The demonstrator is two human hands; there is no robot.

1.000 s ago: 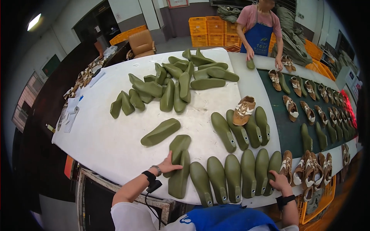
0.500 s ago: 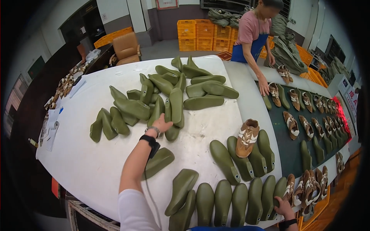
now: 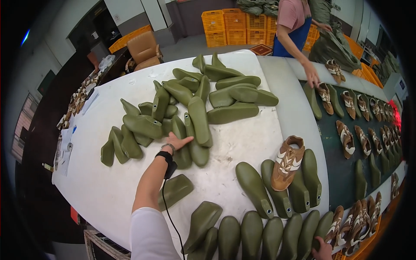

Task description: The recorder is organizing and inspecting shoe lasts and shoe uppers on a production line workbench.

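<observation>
Green shoe lasts lie in a loose heap on the white table [image 3: 104, 182]. At the heap's near edge my left hand [image 3: 175, 141] is closed over one green last [image 3: 183, 159], thumb stretched across it. At the lower right, a row of lasts stands side by side. My right hand [image 3: 322, 250] grips the row's rightmost last [image 3: 324, 225], its fingers partly hidden. Behind that row, a brown and white sneaker [image 3: 287, 164] rests on top of several more lasts [image 3: 254, 188].
On the right, a dark green conveyor belt [image 3: 336, 182] carries sneakers and lasts. A person in a blue apron [image 3: 299, 37] reaches toward a sneaker [image 3: 325, 97] there. Orange crates [image 3: 235, 19] and a brown chair [image 3: 144, 50] stand beyond the table. Sneakers crowd the lower right.
My left hand has drawn a last toward me, out of the heap's near edge. My right hand stays by the row's end, a little lower. The other person's hand remains by the belt's sneakers.
</observation>
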